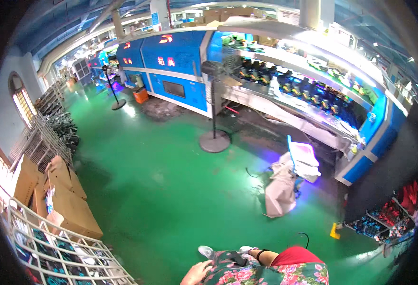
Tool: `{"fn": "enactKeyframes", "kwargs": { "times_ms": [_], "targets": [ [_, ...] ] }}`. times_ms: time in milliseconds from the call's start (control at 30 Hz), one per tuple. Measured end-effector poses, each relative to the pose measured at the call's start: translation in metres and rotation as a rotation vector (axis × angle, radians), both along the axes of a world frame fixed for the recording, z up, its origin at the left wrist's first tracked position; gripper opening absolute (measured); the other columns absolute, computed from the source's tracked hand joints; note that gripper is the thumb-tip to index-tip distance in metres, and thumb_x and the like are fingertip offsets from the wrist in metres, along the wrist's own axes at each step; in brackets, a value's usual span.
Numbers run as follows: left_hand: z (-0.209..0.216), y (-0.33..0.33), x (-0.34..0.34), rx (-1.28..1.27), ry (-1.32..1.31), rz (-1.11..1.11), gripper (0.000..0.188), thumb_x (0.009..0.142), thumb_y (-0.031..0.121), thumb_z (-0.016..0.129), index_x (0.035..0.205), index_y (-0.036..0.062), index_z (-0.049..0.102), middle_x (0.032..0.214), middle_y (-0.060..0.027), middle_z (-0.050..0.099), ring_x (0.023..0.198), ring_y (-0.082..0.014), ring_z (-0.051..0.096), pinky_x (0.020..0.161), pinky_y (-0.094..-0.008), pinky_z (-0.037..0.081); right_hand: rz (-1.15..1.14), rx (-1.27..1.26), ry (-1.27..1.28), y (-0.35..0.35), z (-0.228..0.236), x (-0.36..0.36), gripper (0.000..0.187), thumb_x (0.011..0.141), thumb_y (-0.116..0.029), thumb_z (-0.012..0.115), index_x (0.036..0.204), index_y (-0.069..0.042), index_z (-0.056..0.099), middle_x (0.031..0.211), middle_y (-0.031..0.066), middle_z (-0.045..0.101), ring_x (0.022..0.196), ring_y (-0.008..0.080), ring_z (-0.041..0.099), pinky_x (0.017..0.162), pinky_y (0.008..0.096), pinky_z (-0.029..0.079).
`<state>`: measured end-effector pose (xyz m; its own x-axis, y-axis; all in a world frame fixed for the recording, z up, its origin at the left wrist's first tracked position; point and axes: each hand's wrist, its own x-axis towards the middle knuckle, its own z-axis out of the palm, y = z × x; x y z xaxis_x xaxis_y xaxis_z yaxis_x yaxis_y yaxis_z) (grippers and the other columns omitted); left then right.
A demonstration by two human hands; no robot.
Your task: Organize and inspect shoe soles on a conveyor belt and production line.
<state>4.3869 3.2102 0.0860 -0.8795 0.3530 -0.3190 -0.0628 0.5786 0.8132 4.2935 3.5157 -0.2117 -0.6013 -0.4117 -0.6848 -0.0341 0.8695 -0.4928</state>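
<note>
My left hand (197, 274) is at the lower edge, beside the floral cloth (242, 275) over my front. Its fingers look loosely stretched and nothing shows in them. No right hand can be made out. Beyond the cloth are red fabric (297, 255), a bare limb with a dark band that looks like a leg, and two pale shoes (206, 251). On the green floor ahead to the right stands a chair-like thing (280, 187), draped in beige cloth with a bright pale panel on top.
Blue machines (171, 66) line the far side, with shoe parts on lit shelves (309, 95). Two pedestal fans (214, 141) and an orange box (140, 95) stand before them. At left are a white wire cage (66, 237) and cardboard (73, 213). A loaded rack (385, 221) is at right.
</note>
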Motion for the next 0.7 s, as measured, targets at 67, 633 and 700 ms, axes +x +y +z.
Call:
{"fn": "enactKeyframes", "kwargs": {
  "times_ms": [67, 633, 700],
  "targets": [
    [0.055, -0.048, -0.041, -0.097, -0.147, 0.168, 0.054, 0.091, 0.041, 0.065, 0.135, 0.0103, 0.057, 0.114, -0.0213, 0.066, 0.099, -0.0327, 0.067, 0.090, -0.0418, 0.053, -0.104, -0.325, -0.003, -0.041, 0.112, -0.048, 0.037, 0.089, -0.039, 0.058, 0.115, -0.016, 0.071, 0.114, 0.0057, 0.071, 0.102, 0.0250, 0.066, 0.088, 0.0389, 0.050],
    [0.052, -0.388, -0.372, 0.108, 0.009, 0.281, 0.047, 0.090, 0.027, 0.065, 0.132, 0.0057, 0.058, 0.117, -0.0209, 0.066, 0.104, -0.0304, 0.066, 0.088, -0.0381, 0.052, 0.762, -0.041, 0.286, -0.449, 0.026, -0.423, 0.039, 0.091, -0.039, 0.048, 0.094, -0.009, 0.072, 0.099, 0.0165, 0.071, 0.089, 0.0403, 0.066, 0.079, 0.0468, 0.052],
    [0.069, -0.424, -0.454, -0.002, 0.130, 0.173, 0.050, 0.090, 0.031, 0.065, 0.132, 0.0058, 0.058, 0.120, -0.0221, 0.064, 0.107, -0.0346, 0.064, 0.091, -0.0423, 0.051, 0.349, -0.119, 0.332, -0.391, -0.054, -0.471, 0.039, 0.090, -0.039, 0.048, 0.095, -0.009, 0.072, 0.100, 0.0161, 0.071, 0.089, 0.0405, 0.066, 0.079, 0.0465, 0.052]
  ]
}}
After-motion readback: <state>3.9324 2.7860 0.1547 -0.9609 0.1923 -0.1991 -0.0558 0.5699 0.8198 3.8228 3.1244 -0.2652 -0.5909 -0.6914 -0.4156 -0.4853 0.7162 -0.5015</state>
